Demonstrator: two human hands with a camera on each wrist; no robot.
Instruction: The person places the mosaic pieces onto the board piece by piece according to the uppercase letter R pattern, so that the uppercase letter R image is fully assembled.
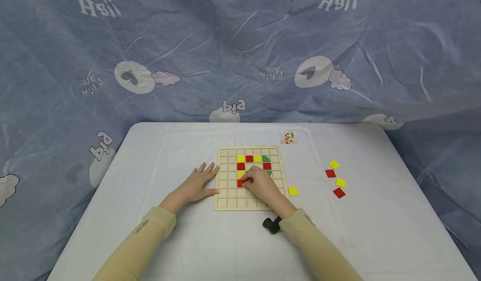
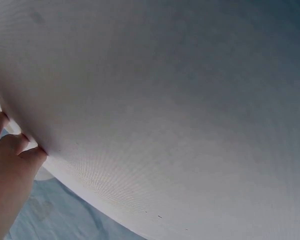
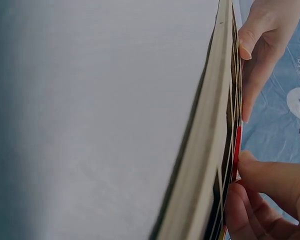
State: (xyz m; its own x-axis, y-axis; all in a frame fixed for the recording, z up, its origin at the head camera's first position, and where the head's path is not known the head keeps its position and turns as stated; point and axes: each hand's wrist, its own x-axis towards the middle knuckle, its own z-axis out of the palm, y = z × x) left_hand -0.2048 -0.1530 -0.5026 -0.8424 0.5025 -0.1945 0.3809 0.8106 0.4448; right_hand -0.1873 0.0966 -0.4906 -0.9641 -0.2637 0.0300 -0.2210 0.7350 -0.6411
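Note:
A pale wooden grid board (image 1: 226,203) lies on the table with square tiles set in its cells. My right hand (image 1: 260,183) is over the board, thumb and finger pinching the edge of a red square tile (image 1: 240,183) at a cell in the left column of tiles. In the right wrist view the same red tile (image 3: 237,145) shows edge-on at the thumb tip. With fingers spread, my left hand (image 1: 195,185) rests flat on the table, its fingertips and thumb touching the board's left edge. The right hand hides part of the board.
A small pattern card (image 1: 288,137) lies behind the board. Yellow (image 1: 334,164) and red tiles (image 1: 339,193) are scattered to the right, and one yellow tile (image 1: 293,191) lies beside the board. A black object (image 1: 271,225) sits by the right sleeve.

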